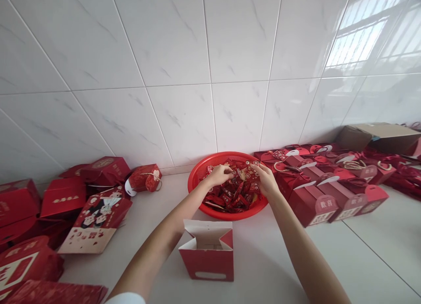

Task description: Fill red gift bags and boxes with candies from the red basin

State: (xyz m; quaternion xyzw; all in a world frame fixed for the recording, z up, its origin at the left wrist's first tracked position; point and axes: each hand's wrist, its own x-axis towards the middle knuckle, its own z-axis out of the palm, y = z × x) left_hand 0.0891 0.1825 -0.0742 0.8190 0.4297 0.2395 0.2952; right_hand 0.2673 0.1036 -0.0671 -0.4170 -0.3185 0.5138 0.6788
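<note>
A red plastic basket (194,191) stands against the wall, filled with small red wrapped candies (232,194). My left hand (221,175) is over its left side, fingers curled together; what they hold, if anything, is too small to make out. At the right side, my right hand (268,180) grips the edge of a red patterned packet (252,171) between thumb and fingers. Between my forearms, in front of the basket, an open red gift box (210,262) stands upright. Its top flaps are spread, showing a pale inside.
Rows of closed red gift boxes (311,204) with handles stand to the right, with a brown cardboard carton (381,131) behind. More red boxes (64,196) lie loosely at the left, beside a flat printed bag (98,220) and a small red pouch (144,178). A tiled wall (177,115) rises behind.
</note>
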